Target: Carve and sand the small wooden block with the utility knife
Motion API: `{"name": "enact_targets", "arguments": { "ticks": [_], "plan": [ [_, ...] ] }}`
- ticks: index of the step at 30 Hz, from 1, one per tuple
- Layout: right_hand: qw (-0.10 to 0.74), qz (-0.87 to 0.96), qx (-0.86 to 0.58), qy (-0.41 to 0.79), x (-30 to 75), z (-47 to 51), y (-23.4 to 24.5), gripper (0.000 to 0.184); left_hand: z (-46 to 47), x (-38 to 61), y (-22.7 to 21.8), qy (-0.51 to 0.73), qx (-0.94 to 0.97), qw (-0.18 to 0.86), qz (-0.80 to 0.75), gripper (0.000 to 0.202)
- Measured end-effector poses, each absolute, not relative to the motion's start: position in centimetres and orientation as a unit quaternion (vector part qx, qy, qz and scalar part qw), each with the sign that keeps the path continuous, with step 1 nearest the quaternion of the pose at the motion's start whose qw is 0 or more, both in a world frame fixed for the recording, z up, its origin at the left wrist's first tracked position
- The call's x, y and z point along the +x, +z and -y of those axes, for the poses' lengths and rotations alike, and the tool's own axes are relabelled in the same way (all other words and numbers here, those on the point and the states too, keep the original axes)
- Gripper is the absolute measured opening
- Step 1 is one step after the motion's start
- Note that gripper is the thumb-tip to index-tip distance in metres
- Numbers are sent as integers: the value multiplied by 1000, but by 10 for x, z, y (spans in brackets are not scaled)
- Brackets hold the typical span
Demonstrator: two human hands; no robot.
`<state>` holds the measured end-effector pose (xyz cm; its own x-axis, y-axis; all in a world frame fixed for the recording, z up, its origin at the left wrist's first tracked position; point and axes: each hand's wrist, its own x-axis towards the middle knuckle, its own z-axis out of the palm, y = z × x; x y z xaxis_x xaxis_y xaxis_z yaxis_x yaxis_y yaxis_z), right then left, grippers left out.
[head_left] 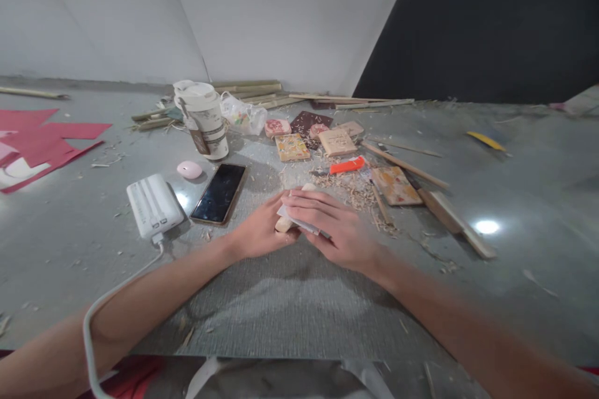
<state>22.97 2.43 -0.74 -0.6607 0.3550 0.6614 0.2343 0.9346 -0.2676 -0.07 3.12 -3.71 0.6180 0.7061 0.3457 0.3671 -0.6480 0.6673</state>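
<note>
Low over the mat, my left hand (262, 224) is closed round a small pale wooden piece (283, 224), whose rounded ends stick out on either side of the fingers. My right hand (344, 230) lies across it from the right, pressing a folded whitish sheet (306, 225) that looks like sandpaper against the wood. Most of the wood is hidden between the two hands. Just beyond them lies an orange-handled utility knife (346, 165) among wood shavings (358, 190).
Left stand a phone (219, 193), a power bank (154, 204) with a cable over my left forearm, a pink oval case (189, 169) and a paper cup (202, 118). Patterned square blocks (292, 147), a wooden-handled knife (437, 209) and bamboo strips (253, 90) lie behind and right.
</note>
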Motion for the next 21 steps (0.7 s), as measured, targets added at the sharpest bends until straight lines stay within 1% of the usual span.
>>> {"name": "enact_targets", "arguments": {
  "ticks": [4, 11, 16, 19, 21],
  "plan": [
    [379, 907, -162, 84, 230, -25, -9, 46, -31, 1, -37, 313, 859, 264, -308, 30],
    [381, 907, -161, 78, 230, -25, -10, 46, -31, 0, -36, 310, 856, 272, -313, 36],
    [378, 908, -162, 80, 231, -25, -11, 44, -32, 1, -37, 310, 855, 276, -309, 35],
    [380, 907, -161, 80, 231, -26, -12, 45, -32, 1, -39, 320, 855, 271, -304, 38],
    [381, 907, -160, 79, 231, -26, -12, 45, -32, 2, -39, 320, 855, 272, -305, 34]
  ]
}}
